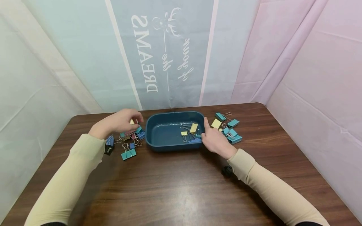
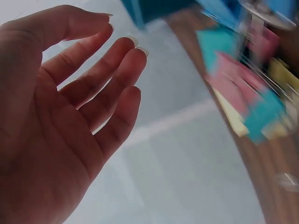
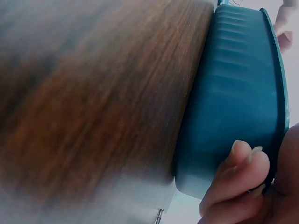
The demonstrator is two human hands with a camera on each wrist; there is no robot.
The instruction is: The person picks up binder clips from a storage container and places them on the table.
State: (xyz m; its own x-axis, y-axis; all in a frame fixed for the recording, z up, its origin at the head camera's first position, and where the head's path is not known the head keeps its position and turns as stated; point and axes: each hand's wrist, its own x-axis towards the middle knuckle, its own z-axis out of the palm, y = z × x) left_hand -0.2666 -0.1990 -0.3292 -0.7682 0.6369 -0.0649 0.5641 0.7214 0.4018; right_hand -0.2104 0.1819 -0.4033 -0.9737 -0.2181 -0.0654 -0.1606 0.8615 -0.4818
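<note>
A dark blue plastic bin [image 1: 169, 148] stands on the table, with several binder clips, among them a yellow binder clip [image 1: 193, 128], at its right end. My right hand [image 1: 216, 139] grips the bin's right wall; in the right wrist view, curled fingers [image 3: 238, 182] press its outside and the rim runs between them and the thumb. Left of the bin, my left hand [image 1: 121, 121] hovers over a pile of mixed binder clips, including a teal binder clip [image 1: 128, 154]. Its fingers are loosely bent, and the left wrist view shows nothing in the palm [image 2: 60, 126].
Right of the bin, beyond my right hand, lies another pile of binder clips, mostly teal, with a yellow binder clip [image 1: 216, 123]. The brown wooden table [image 1: 169, 188] ends at a printed cloth backdrop [image 1: 175, 62]. Cloth walls flank both sides.
</note>
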